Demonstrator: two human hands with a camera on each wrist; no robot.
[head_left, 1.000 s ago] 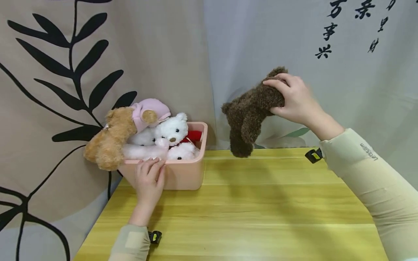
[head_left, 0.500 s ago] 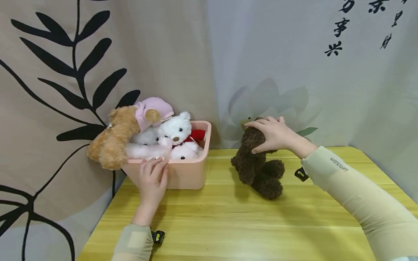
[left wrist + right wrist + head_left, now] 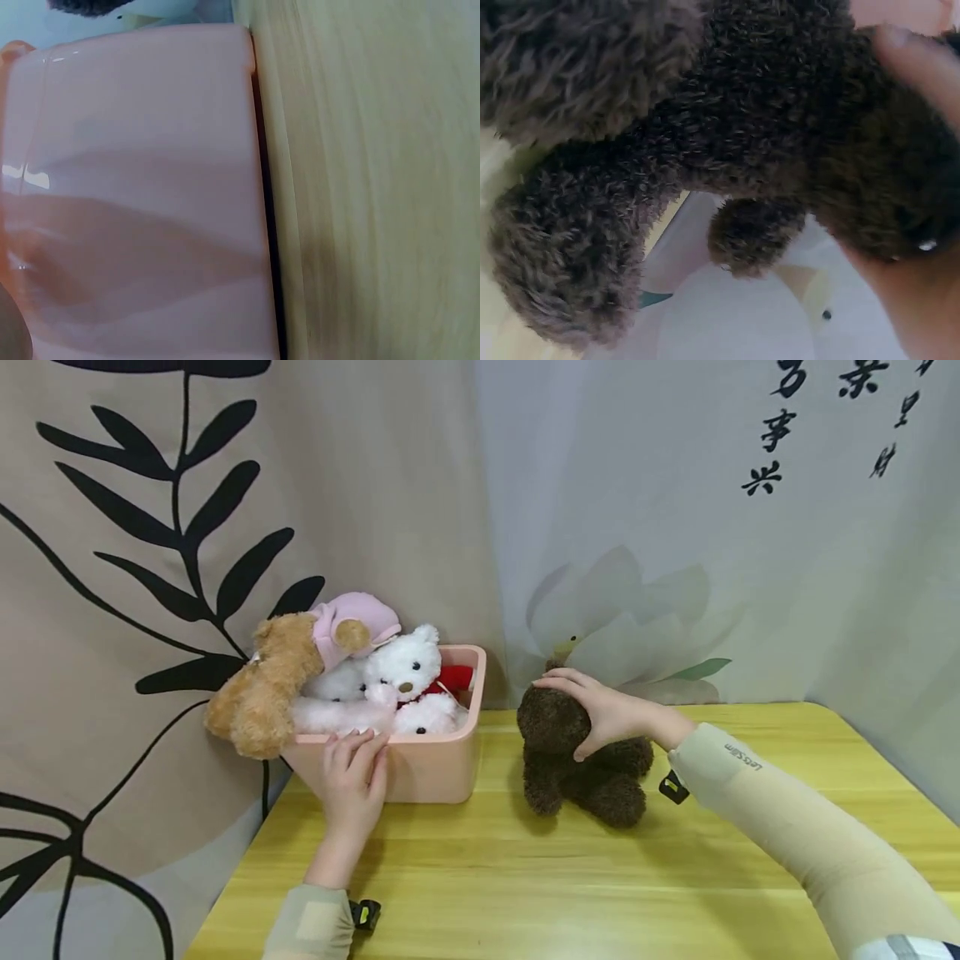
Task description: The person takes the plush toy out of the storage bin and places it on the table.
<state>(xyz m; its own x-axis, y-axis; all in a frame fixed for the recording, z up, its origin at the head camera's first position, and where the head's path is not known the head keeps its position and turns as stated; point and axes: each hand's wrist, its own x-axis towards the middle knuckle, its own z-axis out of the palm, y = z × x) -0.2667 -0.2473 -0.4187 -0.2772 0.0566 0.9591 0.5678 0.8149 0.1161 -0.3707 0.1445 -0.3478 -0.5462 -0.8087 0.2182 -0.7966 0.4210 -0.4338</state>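
Note:
A dark brown teddy bear [image 3: 555, 722] is at the table's back middle, its legs low at the tabletop. My right hand [image 3: 603, 714] grips its head from above, thumb on the near side and fingers over the top. In the right wrist view the teddy bear [image 3: 750, 105] fills much of the picture, with the thumb and a finger around its head. My left hand [image 3: 354, 781] holds the front rim of a pink storage box [image 3: 431, 768], fingertips hooked over the edge. The box's outer wall [image 3: 135, 142] fills the left of the left wrist view.
In the box lie several plush toys, among them a white bear [image 3: 412, 668] with red clothing. A tan plush [image 3: 266, 693] with a pink garment hangs over the box's left side. The wooden table [image 3: 510, 885] ends against a printed curtain [image 3: 390, 485].
My right hand has lowered the brown teddy bear from the air to the tabletop and turned it, shifting slightly left lately. My left hand has stayed on the box rim.

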